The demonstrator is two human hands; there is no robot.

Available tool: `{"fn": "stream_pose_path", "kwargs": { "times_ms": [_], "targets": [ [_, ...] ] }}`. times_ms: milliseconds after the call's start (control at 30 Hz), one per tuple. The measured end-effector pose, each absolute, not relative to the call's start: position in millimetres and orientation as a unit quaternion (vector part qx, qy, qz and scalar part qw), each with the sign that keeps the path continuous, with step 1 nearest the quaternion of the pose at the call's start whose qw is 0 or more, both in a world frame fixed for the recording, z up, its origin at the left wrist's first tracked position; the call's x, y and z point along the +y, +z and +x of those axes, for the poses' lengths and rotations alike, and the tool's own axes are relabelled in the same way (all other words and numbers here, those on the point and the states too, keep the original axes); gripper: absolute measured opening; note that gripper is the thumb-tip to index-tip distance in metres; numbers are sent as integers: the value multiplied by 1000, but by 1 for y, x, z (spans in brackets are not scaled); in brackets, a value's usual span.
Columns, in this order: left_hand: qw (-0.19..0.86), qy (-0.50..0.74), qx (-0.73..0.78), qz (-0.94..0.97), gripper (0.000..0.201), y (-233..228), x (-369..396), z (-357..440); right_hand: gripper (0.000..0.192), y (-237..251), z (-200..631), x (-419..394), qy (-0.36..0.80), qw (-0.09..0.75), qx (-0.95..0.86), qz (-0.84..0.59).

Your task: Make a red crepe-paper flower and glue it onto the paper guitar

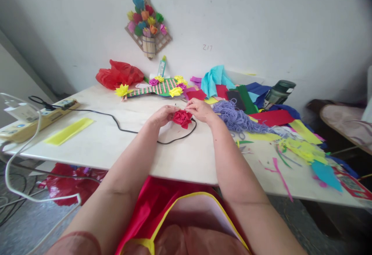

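Your forearms are bare to the elbow, no sleeves, watch or rings showing on your left hand (163,116) or right hand (200,109); at six o'clock a red apron (151,204) with yellow piping covers your lap

place: likely home craft corner | cue: paper scraps (293,138), wall bouquet (147,24)

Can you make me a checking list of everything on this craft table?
Surface: pale table, bare near the front edge.
Job's things: red paper flower, pinched between left hand and right hand.
Clutter: purple yarn, coloured paper scraps, yellow strip, red bag, glue bottle.
Grippers: both hands closed on the flower.
Cables: black cord looping under the hands; white cable at left.
Surroundings: flower decoration on the wall.
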State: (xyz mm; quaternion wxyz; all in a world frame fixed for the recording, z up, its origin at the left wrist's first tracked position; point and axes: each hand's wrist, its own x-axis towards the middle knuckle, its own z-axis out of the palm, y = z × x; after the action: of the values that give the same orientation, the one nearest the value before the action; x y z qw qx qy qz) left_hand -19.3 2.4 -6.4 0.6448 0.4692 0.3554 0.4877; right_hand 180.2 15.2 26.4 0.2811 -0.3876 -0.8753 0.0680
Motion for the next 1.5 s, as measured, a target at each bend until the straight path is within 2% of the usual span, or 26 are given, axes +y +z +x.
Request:
{"fn": "stream_pose_path", "kwargs": {
  "times_ms": [267,833,1033,1267,1500],
  "targets": [
    [664,481,364,442,2,-4,1,-18,11,24,178,15,73,312,-862,-393],
    [674,485,361,425,20,4,-2,-16,16,33,175,4,12,334,-861,-383],
    [664,492,353,439,17,1,1,-18,16,33,176,4,4,324,-866,-382],
    [648,482,343,481,19,0,1,-23,20,30,180,9,29,284,-873,-396],
    [644,478,337,493,24,-1,2,-23,20,29,180,10,46,288,-872,-393]
  ]
}}
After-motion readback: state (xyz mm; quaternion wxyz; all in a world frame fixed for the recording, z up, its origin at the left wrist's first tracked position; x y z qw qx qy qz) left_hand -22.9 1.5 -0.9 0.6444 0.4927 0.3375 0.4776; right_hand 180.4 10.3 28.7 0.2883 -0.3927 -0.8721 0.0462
